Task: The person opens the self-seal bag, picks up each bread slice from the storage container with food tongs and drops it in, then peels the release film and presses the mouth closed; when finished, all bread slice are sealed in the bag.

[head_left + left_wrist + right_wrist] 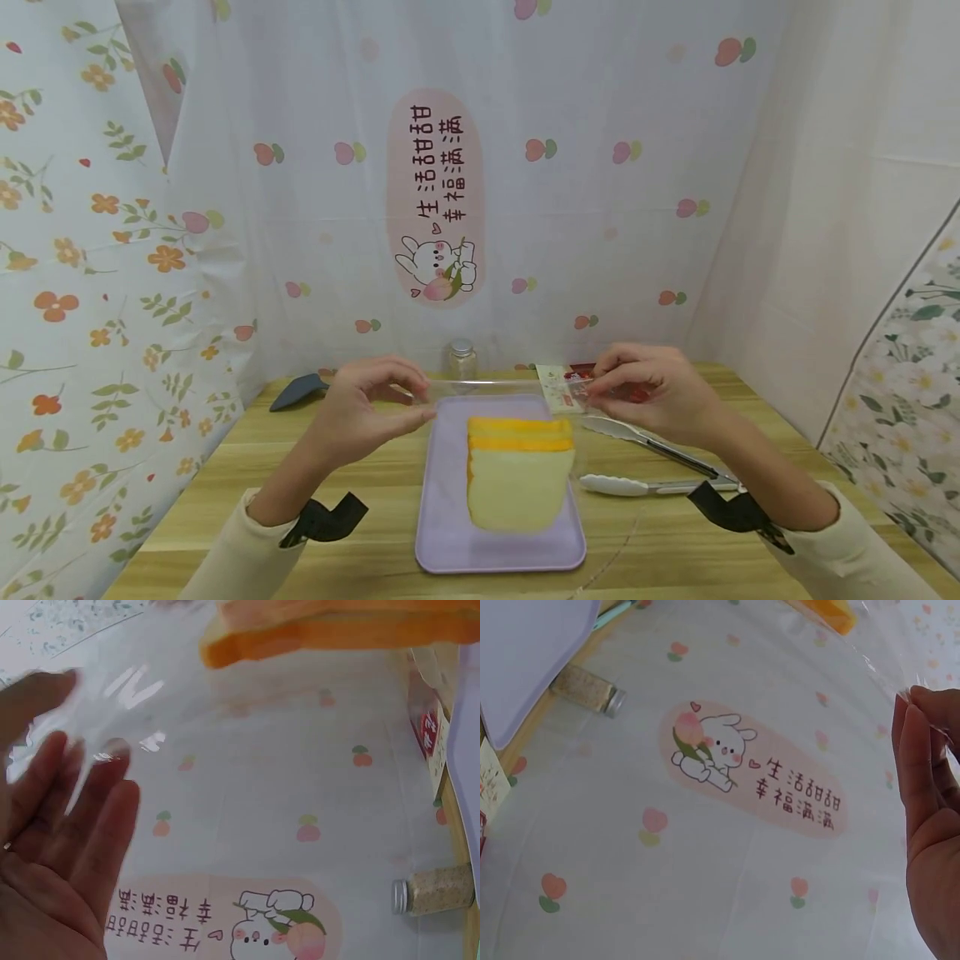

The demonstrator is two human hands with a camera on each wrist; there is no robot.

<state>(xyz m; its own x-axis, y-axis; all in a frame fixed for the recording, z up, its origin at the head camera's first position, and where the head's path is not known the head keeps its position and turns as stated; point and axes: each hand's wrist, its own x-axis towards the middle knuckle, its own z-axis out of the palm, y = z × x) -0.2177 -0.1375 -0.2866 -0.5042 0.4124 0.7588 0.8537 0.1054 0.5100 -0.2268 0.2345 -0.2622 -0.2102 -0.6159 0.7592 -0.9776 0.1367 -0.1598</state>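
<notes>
A clear plastic bag [495, 388] stretches between my two raised hands. My left hand [375, 408] holds its left upper edge, thumb below and fingers above; in the left wrist view the film catches light beside the fingers [112, 761]. At the opposite side my right hand [648, 392] pinches the edge between thumb and fingertips, clear in the right wrist view [930, 765]. Thick yellow-edged bread slices [521, 483] show below, stacked together, and appear to be inside the bag. Beneath them is a lilac tray [442, 533], partly covered from sight.
Metal tongs with white tips [615, 485] lie right of the tray. A small glass jar [462, 362] and a printed packet [555, 387] stand behind it. A dark grey flat utensil [297, 392] lies at the back left. A patterned curtain [562, 208] hangs behind the wooden table [360, 533].
</notes>
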